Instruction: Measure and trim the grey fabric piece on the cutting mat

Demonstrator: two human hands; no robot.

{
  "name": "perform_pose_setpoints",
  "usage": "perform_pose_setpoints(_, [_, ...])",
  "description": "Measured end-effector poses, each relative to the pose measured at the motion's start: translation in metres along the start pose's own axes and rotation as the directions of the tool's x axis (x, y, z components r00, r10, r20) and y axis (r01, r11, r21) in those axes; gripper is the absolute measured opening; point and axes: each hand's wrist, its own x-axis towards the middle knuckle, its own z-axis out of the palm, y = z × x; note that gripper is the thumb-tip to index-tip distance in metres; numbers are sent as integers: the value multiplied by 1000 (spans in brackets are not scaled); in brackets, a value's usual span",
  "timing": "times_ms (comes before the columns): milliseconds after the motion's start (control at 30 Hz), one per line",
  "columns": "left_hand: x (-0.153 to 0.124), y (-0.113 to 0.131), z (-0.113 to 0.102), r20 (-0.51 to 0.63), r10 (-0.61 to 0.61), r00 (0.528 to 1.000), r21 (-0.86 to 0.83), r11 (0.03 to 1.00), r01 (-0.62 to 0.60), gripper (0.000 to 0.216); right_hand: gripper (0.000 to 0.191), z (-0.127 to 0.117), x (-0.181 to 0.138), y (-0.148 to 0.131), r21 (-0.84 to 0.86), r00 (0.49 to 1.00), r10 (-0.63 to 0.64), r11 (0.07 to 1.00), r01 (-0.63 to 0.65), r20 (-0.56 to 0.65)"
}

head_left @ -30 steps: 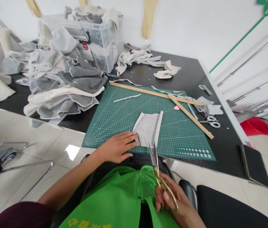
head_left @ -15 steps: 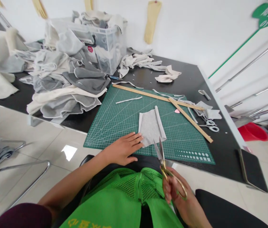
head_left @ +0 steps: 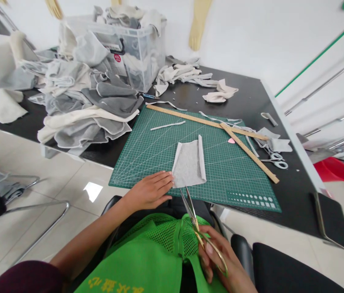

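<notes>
A light grey piece of fabric (head_left: 188, 162) lies near the front of the green cutting mat (head_left: 141, 154), its right edge curled into a roll. My left hand (head_left: 151, 190) rests flat at the fabric's lower left corner, fingers stretched out and fingertips touching its edge. In my right hand (head_left: 213, 254) are scissors (head_left: 195, 226) with gold handles. Their blades stand slightly apart and point at the fabric's lower edge, just in front of it. Whether the tips touch the cloth, I cannot tell.
Two wooden rulers (head_left: 202, 121) (head_left: 248, 152) cross on the mat. White-handled scissors (head_left: 278, 160) lie among scraps at the right. A cloth pile (head_left: 83, 110) and a clear storage box (head_left: 143, 61) stand at the left back; a phone (head_left: 333, 219) sits at the right edge.
The scissors in my right hand have moved left, from over the fabric's lower edge to in front of it. The fabric has turned slightly, with my left hand still at its corner.
</notes>
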Motion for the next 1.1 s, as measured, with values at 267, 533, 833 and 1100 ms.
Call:
perform_pose_setpoints(267, [-14,13,14,-155,-88,984,75,992,100,45,60,33,20,-4,-139,1000,21,990,-23,-16])
perform_pose_setpoints(533, [-15,12,17,-268,-71,961,76,993,94,39,62,63,33,-12,-123,997,6,992,-15,-79])
perform_pose_setpoints(833, [-20,13,25,-316,-112,942,46,990,133,44,47,67,48,-13,-192,995,-83,979,70,-60])
perform_pose_setpoints(1100, [-22,13,29,-332,-117,936,32,990,135,45,40,66,55,-15,-192,992,-107,977,93,-62])
